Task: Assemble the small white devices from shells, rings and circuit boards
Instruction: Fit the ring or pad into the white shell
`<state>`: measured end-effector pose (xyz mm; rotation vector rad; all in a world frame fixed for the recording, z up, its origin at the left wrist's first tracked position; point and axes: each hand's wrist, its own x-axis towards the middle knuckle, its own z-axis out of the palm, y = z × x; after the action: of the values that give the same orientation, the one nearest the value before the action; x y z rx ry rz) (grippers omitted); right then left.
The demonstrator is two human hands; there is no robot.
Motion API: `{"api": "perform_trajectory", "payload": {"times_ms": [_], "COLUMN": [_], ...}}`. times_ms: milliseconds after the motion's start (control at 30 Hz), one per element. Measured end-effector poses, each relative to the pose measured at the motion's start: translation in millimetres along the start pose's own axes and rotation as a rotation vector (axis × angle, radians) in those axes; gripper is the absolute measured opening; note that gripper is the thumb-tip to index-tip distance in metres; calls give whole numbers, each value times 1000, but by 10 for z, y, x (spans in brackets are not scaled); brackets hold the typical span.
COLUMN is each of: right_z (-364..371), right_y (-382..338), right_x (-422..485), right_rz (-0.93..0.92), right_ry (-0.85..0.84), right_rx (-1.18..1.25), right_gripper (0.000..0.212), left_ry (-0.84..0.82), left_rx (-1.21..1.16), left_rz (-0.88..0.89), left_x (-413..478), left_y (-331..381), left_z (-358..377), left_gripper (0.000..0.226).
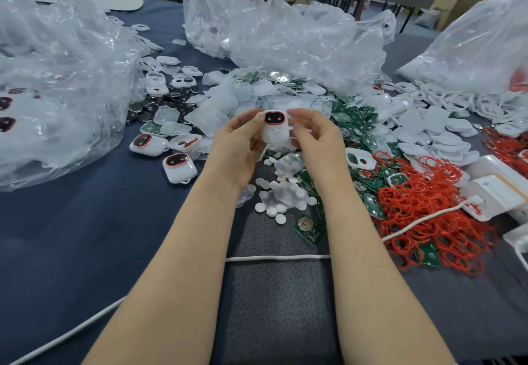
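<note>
Device (275, 130) held up above table (57, 236), mid-frame, between both hands. Long axis runs away from person; dark red-ringed window at far end, facing up toward camera. Left hand (237, 147) grips left side, right hand (317, 139) pinches right side, fingers curled round it. Discs (274, 193) lie below. Boards (354, 124) and rings (423, 210) right. Finished units (179, 168) left. Shells (217, 107) and bags (285, 36) behind. Cable (277, 257) crosses under forearms.

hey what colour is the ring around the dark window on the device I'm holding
Red, circling the dark window on the white device. The head view shows it.
</note>
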<state>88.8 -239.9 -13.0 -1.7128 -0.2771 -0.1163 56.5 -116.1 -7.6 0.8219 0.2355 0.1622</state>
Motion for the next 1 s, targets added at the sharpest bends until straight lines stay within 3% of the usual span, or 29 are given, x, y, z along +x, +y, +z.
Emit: {"api": "perform_trajectory", "payload": {"times_ms": [67, 133, 333, 400, 500, 633, 700, 800, 900, 1000], "right_z": [13, 44, 51, 8, -79, -109, -69, -35, 32, 134], "right_y": [4, -4, -49, -47, -46, -82, -101, -108, -78, -28], "right_x": [-31, -51, -56, -45, -22, -29, -43, -54, -74, -77], "right_rz": [-180, -279, -341, -277, -190, -120, -88, -58, -119, -99], "right_ry": [-37, -64, 71, 92, 27, -118, -116, -69, -183, -307], "right_rx": [-275, -369, -384, -409, -414, -470, -438, -382, -643, -877], "right_gripper": [39, 43, 15, 14, 17, 19, 20, 18, 15, 16], "left_ry": [47, 76, 39, 56, 72, -69, -38, 121, 212, 245], "left_rx": [-17, -33, -42, 221, 779, 1000, 1065, 916, 508, 302], "left_rz": [4, 10, -28, 42, 286, 382, 383, 389, 307, 274], "left_x": [-10, -20, -52, -41, -52, -110, -95, -52, -19, -13], "left_y": [12, 21, 26, -2, -34, -66, -73, -21, 61, 73], "left_z": [-8, -9, 34, 49, 54, 56, 50, 9, -36, -33], "left_gripper": [7, 9, 9, 13, 15, 10, 15, 13, 7, 7]}}
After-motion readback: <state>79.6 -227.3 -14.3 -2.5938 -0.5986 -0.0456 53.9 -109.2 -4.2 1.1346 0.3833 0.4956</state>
